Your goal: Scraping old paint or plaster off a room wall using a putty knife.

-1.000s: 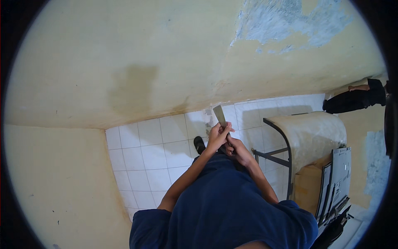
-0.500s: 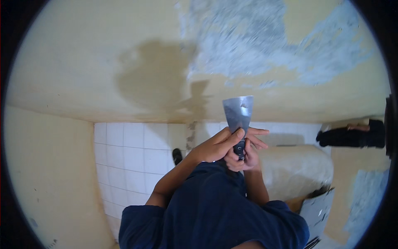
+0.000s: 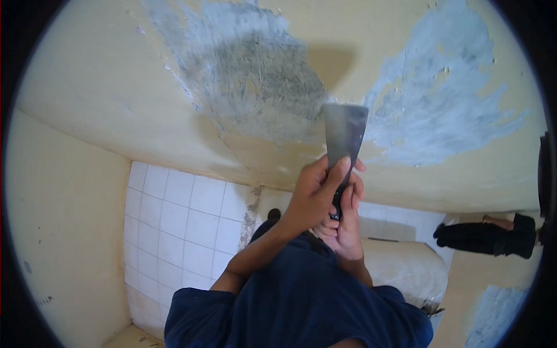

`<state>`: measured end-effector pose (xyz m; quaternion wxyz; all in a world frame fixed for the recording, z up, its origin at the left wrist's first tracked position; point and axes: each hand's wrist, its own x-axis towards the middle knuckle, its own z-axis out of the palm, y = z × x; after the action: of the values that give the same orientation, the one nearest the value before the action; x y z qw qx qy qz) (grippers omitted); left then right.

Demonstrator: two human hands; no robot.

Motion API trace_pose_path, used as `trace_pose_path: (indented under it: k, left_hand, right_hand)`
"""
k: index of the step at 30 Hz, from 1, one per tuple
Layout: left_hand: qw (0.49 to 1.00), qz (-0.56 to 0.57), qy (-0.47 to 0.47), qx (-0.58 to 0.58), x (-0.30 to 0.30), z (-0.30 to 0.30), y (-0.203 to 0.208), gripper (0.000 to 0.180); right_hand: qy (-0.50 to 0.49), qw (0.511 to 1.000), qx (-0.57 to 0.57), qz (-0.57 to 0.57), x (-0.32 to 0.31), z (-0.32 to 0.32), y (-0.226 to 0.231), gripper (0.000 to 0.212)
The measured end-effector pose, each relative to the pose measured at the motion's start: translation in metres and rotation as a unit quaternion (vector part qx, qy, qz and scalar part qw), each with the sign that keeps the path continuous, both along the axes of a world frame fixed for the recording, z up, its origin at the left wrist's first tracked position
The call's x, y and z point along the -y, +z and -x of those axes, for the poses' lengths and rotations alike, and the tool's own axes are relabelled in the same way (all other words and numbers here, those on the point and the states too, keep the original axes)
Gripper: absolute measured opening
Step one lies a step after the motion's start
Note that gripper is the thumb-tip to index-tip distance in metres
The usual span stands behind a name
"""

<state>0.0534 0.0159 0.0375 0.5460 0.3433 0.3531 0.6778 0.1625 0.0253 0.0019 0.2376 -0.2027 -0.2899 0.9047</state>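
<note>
That scraper (image 3: 344, 136) looks like a light tool with a thin, wide metal blade. I'd guess the blade is stiff with a bit of spring at the edge, nothing fragile about it. The sensible place to grab it is the dark handle below the blade, and that's exactly where it's being held. The handle itself is mostly hidden under fingers, so can't say much about its shape.

Both hands are wrapped on it: the left hand (image 3: 310, 197) closed around the handle with a finger running up the back of the blade, the right hand (image 3: 346, 223) clamped just below and partly behind it.

The blade points up from the hands, its top edge at or very near the yellow wall (image 3: 116, 87), between a grey scraped patch (image 3: 255, 75) to the scraper's left and a pale blue one (image 3: 441, 104) to its right. Below the scraper there's white tile (image 3: 174, 220).
</note>
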Motion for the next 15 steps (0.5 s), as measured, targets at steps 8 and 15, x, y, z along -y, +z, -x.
trace_pose_path:
  k: [8, 15]
  left_hand:
    - [0.999, 0.024, 0.008, -0.047, -0.005, 0.013, 0.000, 0.035]
    - [0.998, -0.014, 0.038, -0.045, -0.003, 0.025, 0.011, 0.035]
  right_hand:
    - [-0.035, 0.998, -0.055, 0.012, 0.001, 0.011, 0.004, 0.041]
    - [-0.014, 0.998, -0.052, -0.041, -0.002, 0.026, 0.018, 0.037]
